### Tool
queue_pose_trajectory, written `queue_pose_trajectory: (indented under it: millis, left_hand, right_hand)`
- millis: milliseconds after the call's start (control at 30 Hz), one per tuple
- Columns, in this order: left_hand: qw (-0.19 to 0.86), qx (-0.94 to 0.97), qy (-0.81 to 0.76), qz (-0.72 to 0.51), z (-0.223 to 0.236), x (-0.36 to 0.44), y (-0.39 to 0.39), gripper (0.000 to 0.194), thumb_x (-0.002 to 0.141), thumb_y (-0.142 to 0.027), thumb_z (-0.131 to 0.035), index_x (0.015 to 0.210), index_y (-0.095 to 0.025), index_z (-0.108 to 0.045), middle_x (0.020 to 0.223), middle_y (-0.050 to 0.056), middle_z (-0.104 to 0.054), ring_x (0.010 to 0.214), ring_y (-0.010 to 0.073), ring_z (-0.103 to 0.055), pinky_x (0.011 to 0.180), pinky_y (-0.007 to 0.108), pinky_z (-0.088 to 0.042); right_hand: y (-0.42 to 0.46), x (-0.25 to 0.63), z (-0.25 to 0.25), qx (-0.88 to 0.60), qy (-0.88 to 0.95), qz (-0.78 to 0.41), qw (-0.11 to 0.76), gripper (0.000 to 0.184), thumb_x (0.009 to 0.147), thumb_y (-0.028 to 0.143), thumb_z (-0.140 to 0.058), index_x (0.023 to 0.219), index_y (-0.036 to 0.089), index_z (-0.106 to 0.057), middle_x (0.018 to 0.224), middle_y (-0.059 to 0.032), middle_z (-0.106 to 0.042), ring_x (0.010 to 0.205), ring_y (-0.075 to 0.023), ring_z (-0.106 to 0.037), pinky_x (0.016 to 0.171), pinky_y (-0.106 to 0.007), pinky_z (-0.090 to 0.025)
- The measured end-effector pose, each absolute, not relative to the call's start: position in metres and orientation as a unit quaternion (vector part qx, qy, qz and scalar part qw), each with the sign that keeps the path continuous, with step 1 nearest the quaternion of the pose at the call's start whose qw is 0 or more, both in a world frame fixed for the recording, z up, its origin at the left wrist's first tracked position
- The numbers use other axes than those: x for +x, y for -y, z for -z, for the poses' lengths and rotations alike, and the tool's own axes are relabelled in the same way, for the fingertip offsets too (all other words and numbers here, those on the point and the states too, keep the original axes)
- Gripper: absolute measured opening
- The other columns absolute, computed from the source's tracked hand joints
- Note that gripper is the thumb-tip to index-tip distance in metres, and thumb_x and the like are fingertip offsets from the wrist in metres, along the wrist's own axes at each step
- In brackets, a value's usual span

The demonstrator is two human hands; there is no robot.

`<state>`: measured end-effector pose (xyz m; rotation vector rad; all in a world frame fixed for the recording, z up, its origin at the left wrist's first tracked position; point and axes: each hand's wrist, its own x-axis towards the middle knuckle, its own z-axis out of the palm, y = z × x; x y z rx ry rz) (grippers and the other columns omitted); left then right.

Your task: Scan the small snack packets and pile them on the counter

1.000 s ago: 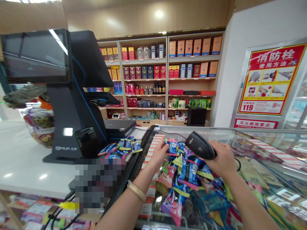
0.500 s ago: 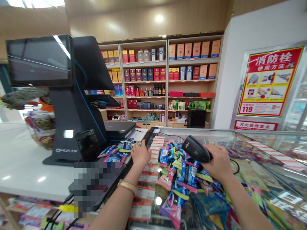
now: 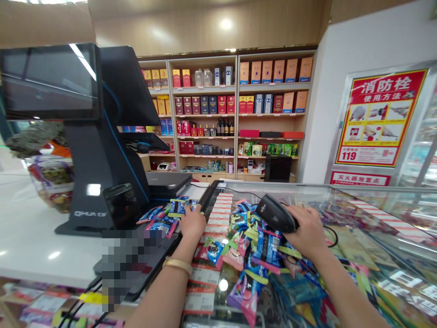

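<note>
My right hand (image 3: pixel 307 230) is closed round the handle of a black barcode scanner (image 3: pixel 276 213), its head pointing left over a loose pile of small blue, pink and green snack packets (image 3: pixel 269 246) on the glass counter. My left hand (image 3: pixel 193 222) is at the edge of a smaller group of similar packets (image 3: pixel 162 225) by the till. Its fingers are bent over a packet (image 3: pixel 178 207) there, and the fingertips are partly hidden. Between the two groups, a single packet (image 3: pixel 214 251) lies on the price strips.
A black till (image 3: pixel 99 173) with two screens stands on the white counter (image 3: pixel 37 246) at left. The scanner's cable (image 3: pixel 332 237) loops behind my right hand. Red-and-white price labels (image 3: pixel 221 214) run along the glass case. Shelves of boxed goods (image 3: pixel 205 105) stand behind.
My left hand has moved left onto the smaller packet group, its fingers drawn in from a spread pose. One packet now shows on the price strips. The scanner stays in my right hand.
</note>
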<state>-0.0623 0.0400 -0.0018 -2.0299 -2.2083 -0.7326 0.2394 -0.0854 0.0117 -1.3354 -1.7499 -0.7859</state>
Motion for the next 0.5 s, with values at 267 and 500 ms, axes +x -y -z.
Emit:
queue_pose_trajectory:
  millis: [267,500]
  left_hand:
    - [-0.05,-0.641,0.621,0.449,0.012,-0.066,-0.058,0.026,0.079,-0.02,-0.053,0.093,-0.013,-0.074,0.126,0.019,-0.056,0.114,0.0312,-0.058,0.102,0.042,-0.043]
    - [-0.183,-0.574,0.546,0.582,0.014,-0.074,-0.068,0.018,0.068,-0.02,-0.062,0.084,-0.016,-0.071,0.087,0.008,-0.068,0.075,0.0206,-0.065,0.076,0.035,-0.053]
  right_hand:
    - [0.086,0.237,-0.012,-0.517,0.688,0.314,0.401,0.027,0.073,0.023,-0.055,0.098,0.019,-0.065,0.092,-0.0065,-0.071,0.085,-0.0225,-0.063,0.078,-0.035,-0.035]
    - [0.09,0.229,-0.016,-0.52,0.687,0.309,0.404,0.027,0.074,0.027,-0.055,0.098,0.02,-0.065,0.093,-0.0076,-0.072,0.087,-0.024,-0.063,0.08,-0.036,-0.035]
